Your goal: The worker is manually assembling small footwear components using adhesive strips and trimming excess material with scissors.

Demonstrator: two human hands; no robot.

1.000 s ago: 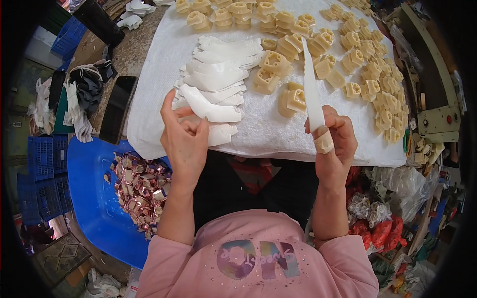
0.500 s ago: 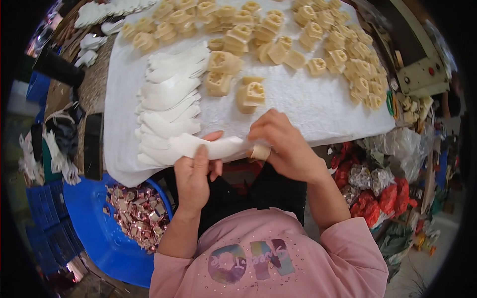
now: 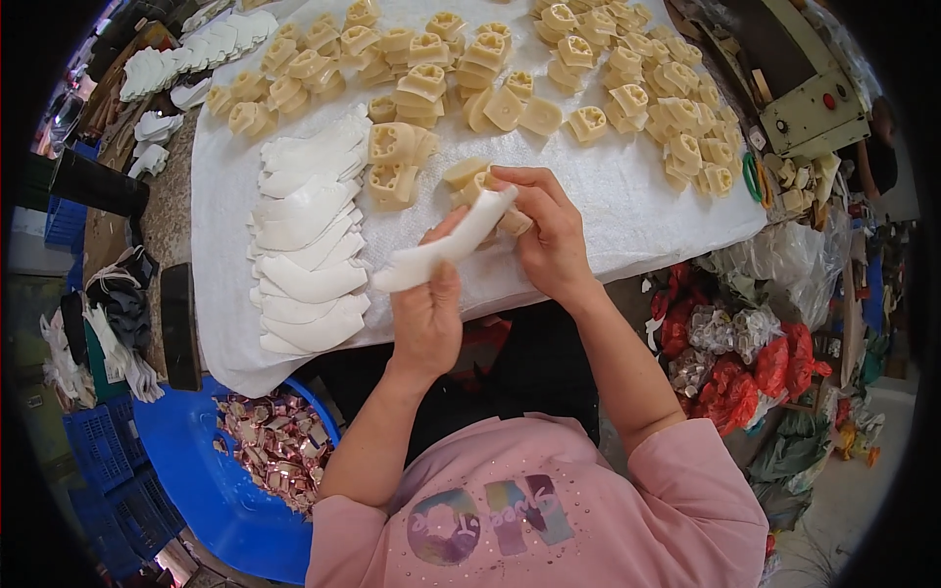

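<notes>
A: Starting nearest the body, what could be lost?

B: Below the near left corner of the desk (image 3: 173,227), a blue tub (image 3: 186,470) is partly filled with shiny pinkish scraps. Anything nudged off that corner could be mixed into them.

A: And at the near edge itself?

B: There the curved white piece (image 3: 431,257) is held slantwise, just above the middle of that edge. By the left hand (image 3: 428,318) it is pinched at its lower part, the thumb laid in front and the fingers behind, with no gap left in that grip. At the upper end, the fingers of the right hand (image 3: 549,235) are bent against it; whether that grip is fully closed cannot be told.

A: What might be spoiled?

B: If the pinch were loosened, the piece could be dropped over the near edge. If it were bent too hard between the hands, it might be creased.

A: Farther in?

B: Along the left edge, a row of overlapped white pieces (image 3: 309,279) could be fanned out of order by a stray left wrist. Just beyond the hands, a beige piece (image 3: 466,172) could be knocked by the right knuckles.

A: Toward the far right corner?

B: The crowded beige heap (image 3: 676,108) might be toppled if the white cloth (image 3: 647,220) were dragged.
</notes>
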